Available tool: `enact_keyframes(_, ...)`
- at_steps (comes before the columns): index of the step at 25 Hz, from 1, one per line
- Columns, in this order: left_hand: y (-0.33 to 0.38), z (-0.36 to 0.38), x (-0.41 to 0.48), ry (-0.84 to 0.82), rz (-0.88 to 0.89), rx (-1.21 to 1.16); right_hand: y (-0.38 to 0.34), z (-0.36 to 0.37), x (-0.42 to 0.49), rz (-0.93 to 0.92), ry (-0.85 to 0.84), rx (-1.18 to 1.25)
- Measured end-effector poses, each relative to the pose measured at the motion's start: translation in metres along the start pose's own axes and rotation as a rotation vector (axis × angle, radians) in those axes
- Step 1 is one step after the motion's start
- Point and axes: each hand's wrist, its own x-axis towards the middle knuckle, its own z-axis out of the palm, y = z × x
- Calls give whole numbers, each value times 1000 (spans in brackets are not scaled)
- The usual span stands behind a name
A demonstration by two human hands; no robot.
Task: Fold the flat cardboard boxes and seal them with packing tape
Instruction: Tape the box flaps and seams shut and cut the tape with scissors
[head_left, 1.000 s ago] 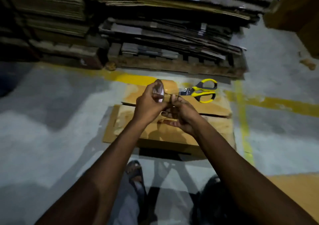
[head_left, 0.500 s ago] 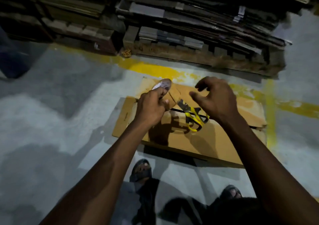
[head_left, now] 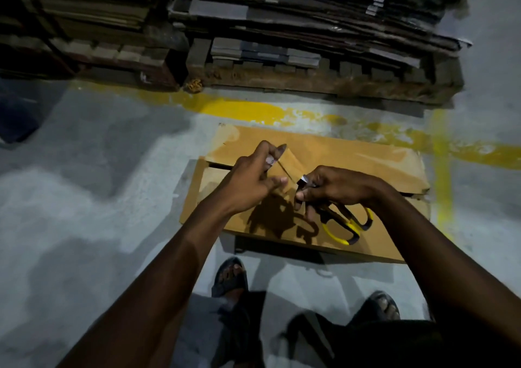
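Note:
A brown cardboard box point(head_left: 352, 153) lies on the concrete floor in front of me, its top flaps closed. My left hand point(head_left: 253, 180) holds a small tape roll point(head_left: 270, 161) above the box's left part, mostly hidden by the fingers. A strip of brown tape point(head_left: 291, 167) stretches from the roll toward my right hand point(head_left: 335, 187). My right hand grips yellow-handled scissors point(head_left: 348, 224), their blades at the strip's right end.
Pallets stacked with flat cardboard sheets point(head_left: 310, 29) stand close behind the box. A yellow painted line point(head_left: 248, 108) runs across the floor. My sandalled feet point(head_left: 231, 277) are just in front of the box's near edge.
My right hand has picked the scissors up off the box and brought them to the tape. The left hand has lowered the roll, with a strip drawn out.

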Motion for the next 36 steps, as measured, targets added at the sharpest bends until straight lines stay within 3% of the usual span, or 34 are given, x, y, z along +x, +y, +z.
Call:
enact_keyframes(2, 6, 3, 2, 73, -18, -23, -1, 7, 1, 38, 225, -137)
enact_keyframes(4, 11, 5, 5, 129, -59, -45, 0, 15, 6, 61, 486, -449)
enact_keyframes(7, 9, 7, 10, 161, -94, -45, -2, 19, 12, 98, 500, -630)
enact_keyframes(9, 5, 5, 9, 144, -81, -73, -2, 12, 10, 135, 372, -455)
enact_keyframes(12, -1, -1, 8, 90, -23, -150, -2, 10, 2, 9, 281, 18)
enact_keyframes(16, -2, -9, 6, 144, -13, -196, 0, 13, 6, -116, 345, 155)
enact_keyframes(18, 2, -11, 4, 183, -51, -230, -3, 16, 11, -170, 447, 29)
enact_keyframes(21, -2, -13, 6, 299, -164, -230, -2, 24, 26, -187, 683, -368)
enact_keyframes(25, -21, -17, 3, 320, -320, -47, 15, 10, 47, -70, 1034, -416)
enact_keyframes(30, -40, -18, 3, 284, -329, -35, 71, -4, 95, 241, 836, -882)
enact_keyframes(32, -47, -18, 6, 321, -351, -63, 88, -3, 114, 300, 894, -977)
enact_keyframes(36, -45, -26, 7, 338, -356, -11, 103, -19, 132, 228, 1051, -1048)
